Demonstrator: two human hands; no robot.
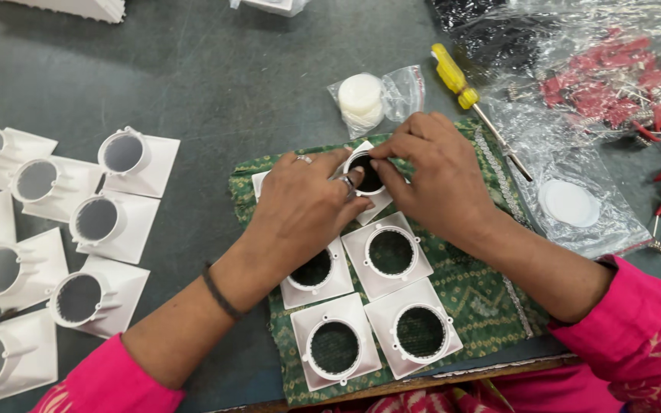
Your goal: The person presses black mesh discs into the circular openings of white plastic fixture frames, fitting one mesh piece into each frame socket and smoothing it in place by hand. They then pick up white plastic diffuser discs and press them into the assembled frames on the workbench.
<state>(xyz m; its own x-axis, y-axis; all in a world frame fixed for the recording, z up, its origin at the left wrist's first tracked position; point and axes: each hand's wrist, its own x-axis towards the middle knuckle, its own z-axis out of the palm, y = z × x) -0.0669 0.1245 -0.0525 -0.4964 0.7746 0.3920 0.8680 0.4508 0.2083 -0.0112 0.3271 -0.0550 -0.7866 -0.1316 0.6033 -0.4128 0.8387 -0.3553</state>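
Note:
Both hands meet over a white square plastic part with a round collar (367, 177) lying on a green patterned cloth (468, 294). My left hand (307, 203), with rings, rests its fingers on the collar's left rim. My right hand (430, 172) pinches at the collar's right rim. Whether something small is between the fingers is hidden. Several more of the same white parts lie on the cloth below my hands, one at the centre (389, 252), two in front (335, 348) (420, 330).
Several finished white collar parts (109, 222) lie tipped on the grey table at left. A yellow-handled screwdriver (460, 84), a small bag of white discs (361, 99), another bagged disc (569, 203) and red clips with springs (613, 88) lie behind and right.

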